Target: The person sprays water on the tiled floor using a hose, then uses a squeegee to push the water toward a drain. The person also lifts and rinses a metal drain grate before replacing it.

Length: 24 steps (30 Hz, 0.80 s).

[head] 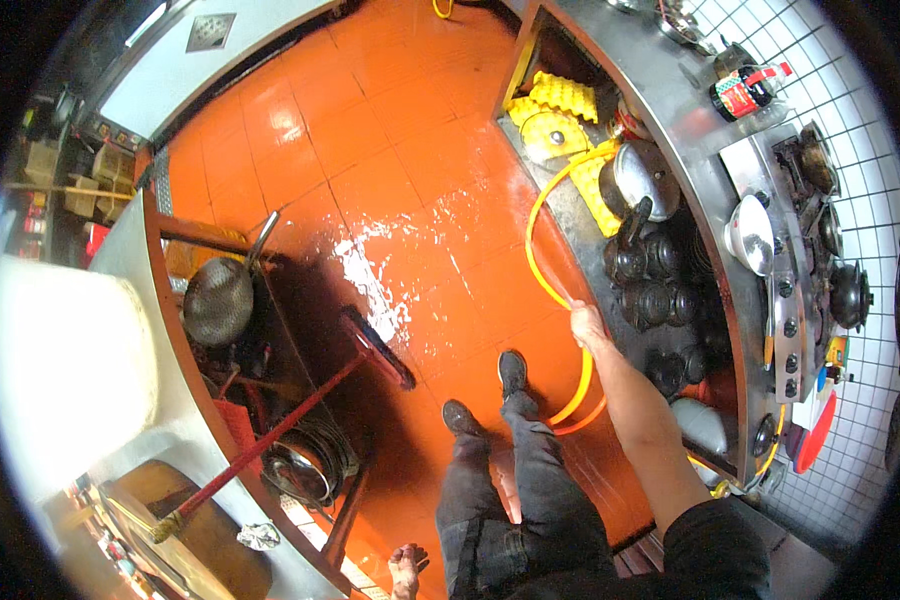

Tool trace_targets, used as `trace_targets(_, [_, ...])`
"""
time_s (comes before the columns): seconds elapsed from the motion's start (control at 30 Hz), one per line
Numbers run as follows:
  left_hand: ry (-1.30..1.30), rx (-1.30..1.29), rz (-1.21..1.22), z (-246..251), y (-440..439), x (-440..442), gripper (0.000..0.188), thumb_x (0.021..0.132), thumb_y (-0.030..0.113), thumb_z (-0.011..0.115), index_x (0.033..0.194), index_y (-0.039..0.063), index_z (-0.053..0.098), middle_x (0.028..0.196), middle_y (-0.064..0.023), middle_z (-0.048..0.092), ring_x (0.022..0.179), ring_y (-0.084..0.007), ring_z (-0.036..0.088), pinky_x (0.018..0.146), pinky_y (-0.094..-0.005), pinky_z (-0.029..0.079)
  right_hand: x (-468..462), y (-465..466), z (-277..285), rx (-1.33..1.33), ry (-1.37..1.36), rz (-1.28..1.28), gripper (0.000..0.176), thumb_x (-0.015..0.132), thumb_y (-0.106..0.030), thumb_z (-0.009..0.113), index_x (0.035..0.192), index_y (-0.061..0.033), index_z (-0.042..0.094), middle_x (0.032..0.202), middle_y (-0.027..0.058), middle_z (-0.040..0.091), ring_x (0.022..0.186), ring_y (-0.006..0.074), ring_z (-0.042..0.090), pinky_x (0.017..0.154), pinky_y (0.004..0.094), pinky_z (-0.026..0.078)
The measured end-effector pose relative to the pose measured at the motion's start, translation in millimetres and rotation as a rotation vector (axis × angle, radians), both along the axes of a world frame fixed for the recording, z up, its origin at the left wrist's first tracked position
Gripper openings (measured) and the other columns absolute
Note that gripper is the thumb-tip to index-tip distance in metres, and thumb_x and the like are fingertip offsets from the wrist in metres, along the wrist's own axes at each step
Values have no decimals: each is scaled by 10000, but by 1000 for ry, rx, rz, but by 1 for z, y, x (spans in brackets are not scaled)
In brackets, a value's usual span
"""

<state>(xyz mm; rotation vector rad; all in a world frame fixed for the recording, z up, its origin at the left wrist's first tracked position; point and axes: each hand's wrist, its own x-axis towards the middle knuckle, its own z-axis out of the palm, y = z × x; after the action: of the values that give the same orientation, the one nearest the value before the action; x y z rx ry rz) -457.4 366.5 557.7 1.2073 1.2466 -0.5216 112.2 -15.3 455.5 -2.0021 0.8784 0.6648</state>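
Note:
My right hand [588,326] grips a yellow hose [534,244], arm stretched forward beside the stove counter. One stretch of the hose curves up to the lower shelf, and another loops down near my shoes. Low at the bottom edge, my left hand [405,570] hangs with loosely bent fingers and nothing visible in it. Ahead of my feet, bright wet splashes [375,277] cover part of the orange tiled floor [397,150]. A floor brush with a red handle [270,442] leans against the left steel table, its dark bristle head [377,347] on the floor.
Under the right counter [667,127], a shelf holds yellow egg-crate trays [562,97], a lidded pot [641,180] and dark pots. A stove [789,300] with pans stands above. On the left are a perforated strainer [219,300], stacked metal pans [304,465] and a cutting board [217,517].

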Motion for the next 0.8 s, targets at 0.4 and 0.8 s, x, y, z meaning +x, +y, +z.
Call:
trace_targets(0.4, [-62, -28, 459, 67, -60, 121, 213, 933, 230, 529, 745, 154, 465, 729, 3, 460, 624, -131, 452, 545, -292, 445, 128, -93, -24, -134, -119, -107, 217, 894, -231, 436, 815, -128, 610, 539, 34, 473, 375, 184, 463, 319, 323, 328])
trace_targets(0.8, [-23, 116, 376, 104, -108, 235, 239, 937, 248, 531, 722, 164, 465, 703, 17, 462, 616, -121, 461, 522, -267, 432, 312, 1, 50, 76, -120, 437, 256, 910, -246, 416, 785, -97, 582, 493, 51, 452, 320, 204, 422, 283, 326, 337])
